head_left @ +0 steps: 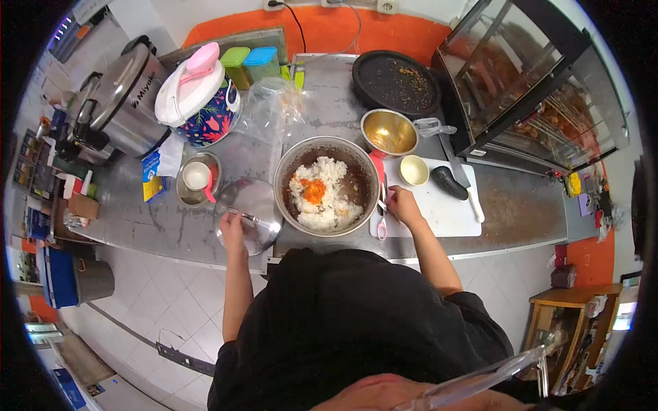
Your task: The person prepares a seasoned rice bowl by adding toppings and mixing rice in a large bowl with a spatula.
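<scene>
Item inspected: 1 round metal pot [280, 198], near the front edge of the surface and directly ahead of the person. It is upright and uncovered. Inside is white rice [327, 171], clumped and uneven, with 1 orange portion [313, 192] on top, left of centre. Brown residue marks the inner wall.

Surface [315, 113]: grey metal, scuffed, with brown discolouration at the right. Left of the pot: 1 transparent round lid [264, 235] and 1 metal bowl [190, 200] holding 1 white cup [197, 176]. Right: 1 white cutting board [439, 222] bearing 1 pale small bowl [414, 170], 1 dark elongated item [449, 183] and 1 white-handled knife [474, 204]. Behind: 1 gold-toned bowl [389, 132] and 1 black round tray [384, 85] with crumbs.

Room: orange and white wall [308, 34], glass-sided cabinet [510, 65] at right, pale tiled floor [171, 301].

Left hand [234, 225]: fingers drawn together, clamped on the lid's metal handle. Right hand [403, 205]: fingers bent, above the board's left part, beside 1 pink-handled utensil [382, 229]; whether the fingertips grip it cannot be told.
</scene>
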A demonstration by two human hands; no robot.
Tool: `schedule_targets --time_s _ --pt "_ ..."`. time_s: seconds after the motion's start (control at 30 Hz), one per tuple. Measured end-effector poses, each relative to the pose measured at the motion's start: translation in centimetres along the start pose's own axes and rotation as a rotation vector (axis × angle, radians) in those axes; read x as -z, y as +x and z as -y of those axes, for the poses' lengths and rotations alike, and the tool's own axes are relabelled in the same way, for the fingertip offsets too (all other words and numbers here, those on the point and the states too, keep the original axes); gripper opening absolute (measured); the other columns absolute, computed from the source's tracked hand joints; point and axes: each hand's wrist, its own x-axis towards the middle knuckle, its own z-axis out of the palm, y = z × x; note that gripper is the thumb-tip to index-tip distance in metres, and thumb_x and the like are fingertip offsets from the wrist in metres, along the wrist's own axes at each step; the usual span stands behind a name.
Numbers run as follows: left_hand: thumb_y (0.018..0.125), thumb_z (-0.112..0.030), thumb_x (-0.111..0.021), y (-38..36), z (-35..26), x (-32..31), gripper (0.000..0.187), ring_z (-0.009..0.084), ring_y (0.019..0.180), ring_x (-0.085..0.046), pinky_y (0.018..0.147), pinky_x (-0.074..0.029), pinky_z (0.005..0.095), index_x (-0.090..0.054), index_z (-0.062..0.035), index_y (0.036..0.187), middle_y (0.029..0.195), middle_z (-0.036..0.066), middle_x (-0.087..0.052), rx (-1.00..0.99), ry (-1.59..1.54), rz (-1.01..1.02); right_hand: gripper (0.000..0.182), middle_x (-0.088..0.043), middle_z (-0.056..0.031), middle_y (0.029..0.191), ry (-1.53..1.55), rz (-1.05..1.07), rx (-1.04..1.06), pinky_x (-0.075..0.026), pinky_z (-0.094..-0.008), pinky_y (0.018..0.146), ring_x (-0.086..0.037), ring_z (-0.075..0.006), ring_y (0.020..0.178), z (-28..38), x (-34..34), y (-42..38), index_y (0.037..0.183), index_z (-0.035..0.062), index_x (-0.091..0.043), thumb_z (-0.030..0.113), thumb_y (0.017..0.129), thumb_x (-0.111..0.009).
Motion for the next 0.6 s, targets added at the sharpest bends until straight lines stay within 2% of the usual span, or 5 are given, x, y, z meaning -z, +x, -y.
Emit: schedule_targets --time_s 0.07,0.13,0.33,0.47,0.6 --pt "0.079 -0.022 -0.056 -0.8 0.7 -3.4 0.035 0.0259 0.097 -0.044 0.084 -0.034 0.0370 -0.046 -0.0007 0.105 0.102 0.014 -0.047 -0.820 0.877 -0.546 0.014 -0.056 -0.0221 0.074 0.069 -0.020 -0.127 -0.044 -0.0393 0.069 -0.055 -0.0362 0.073 -0.7 -0.2 -0.1 0.076 -0.0026 -0.059 0.007 0.067 -0.054" --pt "0.081 -0.021 -0.053 -2.8 -1.1 -7.0 0.038 0.0327 0.108 -0.035 0.093 -0.026 0.0401 -0.043 0.0019 0.109 0.112 0.020 -0.040 -1.006 0.780 -0.160 0.014 -0.055 -0.0235 0.073 -0.037 0.014 -0.019 -0.044 -0.0400 0.069 -0.055 -0.0369 0.071 -1.0 0.4 -0.6 0.074 -0.0036 -0.059 0.006 0.067 -0.053" --pt "0.086 -0.018 -0.043 0.6 -1.0 -12.1 0.035 0.0360 0.104 -0.045 0.089 -0.034 0.0379 -0.043 0.0050 0.112 0.111 0.024 -0.048 -0.657 0.689 0.145 0.014 -0.055 -0.0253 0.076 -0.269 -0.084 -0.064 -0.042 -0.0424 0.069 -0.053 -0.0385 0.075 1.7 7.2 -2.8 0.076 -0.0046 -0.057 0.002 0.071 -0.046" --pt "0.086 -0.014 -0.039 -0.3 -1.9 -12.0 0.030 0.0372 0.091 -0.053 0.079 -0.041 0.0383 -0.046 0.0037 0.109 0.097 0.024 -0.055 -0.642 0.798 0.181 0.012 -0.054 -0.0248 0.075 -0.256 -0.145 -0.035 -0.041 -0.0442 0.065 -0.053 -0.0397 0.072 9.1 11.1 -3.4 0.079 -0.0037 -0.052 0.005 0.075 -0.044" --pt "0.086 -0.013 -0.039 -2.3 -0.6 -12.0 0.028 0.0377 0.086 -0.054 0.075 -0.042 0.0388 -0.047 0.0027 0.108 0.092 0.024 -0.056 -0.709 0.735 0.158 0.016 -0.058 -0.0129 0.069 -0.673 0.125 0.345 -0.042 -0.0434 0.055 -0.057 -0.0305 0.064 14.1 8.8 -1.0 0.077 0.0046 -0.056 0.019 0.077 -0.049"
